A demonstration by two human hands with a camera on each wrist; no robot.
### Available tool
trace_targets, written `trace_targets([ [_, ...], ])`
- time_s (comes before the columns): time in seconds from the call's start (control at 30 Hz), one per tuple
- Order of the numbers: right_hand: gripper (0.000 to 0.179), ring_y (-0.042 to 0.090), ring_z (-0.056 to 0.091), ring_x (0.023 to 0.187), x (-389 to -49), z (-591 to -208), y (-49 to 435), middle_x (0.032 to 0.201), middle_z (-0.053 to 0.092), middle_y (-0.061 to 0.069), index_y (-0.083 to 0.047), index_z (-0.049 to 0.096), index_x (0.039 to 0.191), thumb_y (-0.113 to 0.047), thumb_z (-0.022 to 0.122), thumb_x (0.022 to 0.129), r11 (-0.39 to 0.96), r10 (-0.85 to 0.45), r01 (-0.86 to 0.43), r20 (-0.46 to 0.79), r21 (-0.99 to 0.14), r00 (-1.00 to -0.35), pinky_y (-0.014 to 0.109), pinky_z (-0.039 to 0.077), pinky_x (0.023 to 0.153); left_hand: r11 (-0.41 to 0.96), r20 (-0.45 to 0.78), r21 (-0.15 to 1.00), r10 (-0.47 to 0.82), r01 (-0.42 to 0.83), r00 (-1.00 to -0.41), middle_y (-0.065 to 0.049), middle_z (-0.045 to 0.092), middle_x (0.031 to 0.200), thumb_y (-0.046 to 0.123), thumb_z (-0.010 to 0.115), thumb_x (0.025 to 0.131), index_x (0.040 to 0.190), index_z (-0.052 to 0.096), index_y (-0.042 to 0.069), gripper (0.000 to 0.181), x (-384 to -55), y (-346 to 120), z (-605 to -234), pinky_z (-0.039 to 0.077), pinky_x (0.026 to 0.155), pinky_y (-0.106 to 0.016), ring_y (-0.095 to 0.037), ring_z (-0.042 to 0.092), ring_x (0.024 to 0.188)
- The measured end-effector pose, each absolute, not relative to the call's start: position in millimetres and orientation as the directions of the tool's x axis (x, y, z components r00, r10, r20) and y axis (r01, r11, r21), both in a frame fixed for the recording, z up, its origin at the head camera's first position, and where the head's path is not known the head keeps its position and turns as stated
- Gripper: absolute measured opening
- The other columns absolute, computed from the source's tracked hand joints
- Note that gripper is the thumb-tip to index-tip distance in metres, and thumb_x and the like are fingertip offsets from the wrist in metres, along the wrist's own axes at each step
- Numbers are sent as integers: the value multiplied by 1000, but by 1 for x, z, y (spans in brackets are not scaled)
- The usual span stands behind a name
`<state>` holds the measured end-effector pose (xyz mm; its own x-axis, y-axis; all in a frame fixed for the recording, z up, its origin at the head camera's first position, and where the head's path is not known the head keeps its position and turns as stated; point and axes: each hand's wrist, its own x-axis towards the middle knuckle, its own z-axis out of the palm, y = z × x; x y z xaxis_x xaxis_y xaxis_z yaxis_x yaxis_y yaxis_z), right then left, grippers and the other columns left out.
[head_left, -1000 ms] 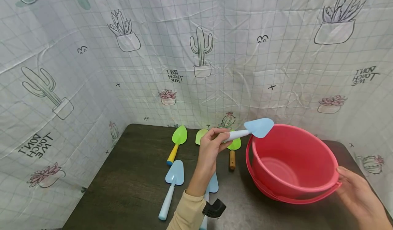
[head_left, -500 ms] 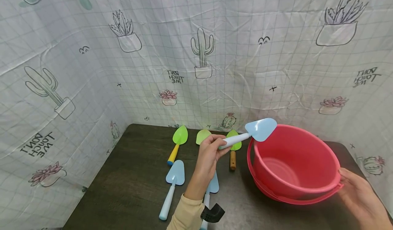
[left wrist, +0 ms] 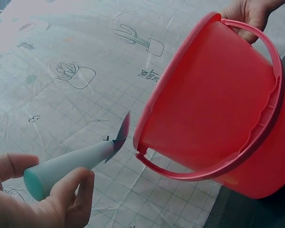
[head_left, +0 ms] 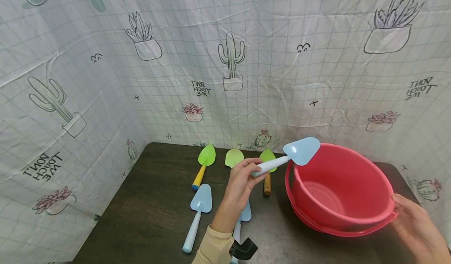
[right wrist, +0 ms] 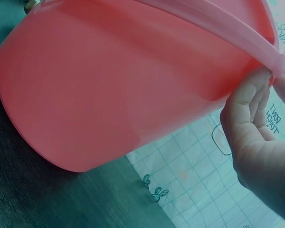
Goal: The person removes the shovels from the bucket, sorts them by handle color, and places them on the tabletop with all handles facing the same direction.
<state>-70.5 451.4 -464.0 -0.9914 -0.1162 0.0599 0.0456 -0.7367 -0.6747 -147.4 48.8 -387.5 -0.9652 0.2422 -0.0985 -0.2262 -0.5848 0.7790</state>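
My left hand (head_left: 241, 181) pinches a small trowel (head_left: 302, 151) by its pale handle, holding it in the air. The light blue blade points right and overlaps the left rim of a red bucket (head_left: 356, 174) in the head view. In the left wrist view the trowel handle (left wrist: 69, 166) lies between thumb and fingers, and its blade appears nearly edge-on beside the bucket rim. My right hand (head_left: 415, 221) grips the bucket's right rim by the handle joint. In the right wrist view the fingers (right wrist: 249, 99) curl under the rim. The bucket's handle hangs down its near side.
On the dark table (head_left: 141, 217) lie a green trowel with a yellow handle (head_left: 206, 156), a pale green one (head_left: 234, 157), a green one with a wooden handle (head_left: 267, 185), and two light blue ones (head_left: 201, 199). A patterned cloth (head_left: 183, 60) hangs behind and at both sides.
The trowel in my left hand has shifted slightly right and down, its handle end dropping. The bucket has moved a little right with my right hand.
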Motion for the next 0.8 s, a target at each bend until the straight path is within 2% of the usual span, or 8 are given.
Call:
trace_targets([
  [0.23, 46, 19, 66, 78, -69, -462, 455, 89, 70, 12, 2, 69, 104, -5, 23, 104, -735, -102, 52, 34, -676, -994, 31, 54, 68, -571, -140, 764, 307, -300, -941, -23, 38, 137, -9, 49, 86, 126, 52, -15, 41, -148, 49, -391, 40, 100, -44, -36, 38, 127],
  [0.43, 39, 17, 66, 77, -67, -460, 456, 89, 70, 9, -2, 70, 104, -7, 32, 104, -717, -36, 67, -60, -693, -998, 29, 55, 66, -536, -155, 766, 382, -355, -911, -23, 32, 138, -9, 48, 86, 130, 47, -16, 44, -146, 48, -392, 40, 101, -42, -35, 39, 125],
  [0.53, 38, 17, 66, 77, -65, -459, 456, 89, 70, 9, -2, 70, 104, -7, 32, 104, -723, -33, 73, -72, -687, -997, 29, 55, 66, -502, -160, 781, 413, -370, -897, -21, 34, 138, -10, 50, 86, 128, 50, -14, 42, -144, 47, -392, 45, 97, -36, -32, 41, 122],
  [0.67, 38, 17, 66, 78, -64, -459, 456, 89, 70, 10, -2, 70, 104, -7, 33, 104, -731, -32, 77, -78, -678, -996, 29, 55, 68, -430, -171, 812, 470, -394, -866, -18, 40, 135, -11, 54, 86, 127, 53, -12, 41, -141, 46, -392, 49, 85, -26, -28, 43, 117],
  [0.8, 39, 18, 66, 79, -63, -459, 456, 90, 70, 10, -1, 70, 104, -6, 31, 104, -744, -43, 76, -66, -664, -997, 29, 56, 68, -334, -179, 866, 489, -373, -854, -15, 48, 129, -7, 58, 87, 124, 57, -11, 36, -137, 44, -394, 50, 83, -26, -25, 50, 110],
])
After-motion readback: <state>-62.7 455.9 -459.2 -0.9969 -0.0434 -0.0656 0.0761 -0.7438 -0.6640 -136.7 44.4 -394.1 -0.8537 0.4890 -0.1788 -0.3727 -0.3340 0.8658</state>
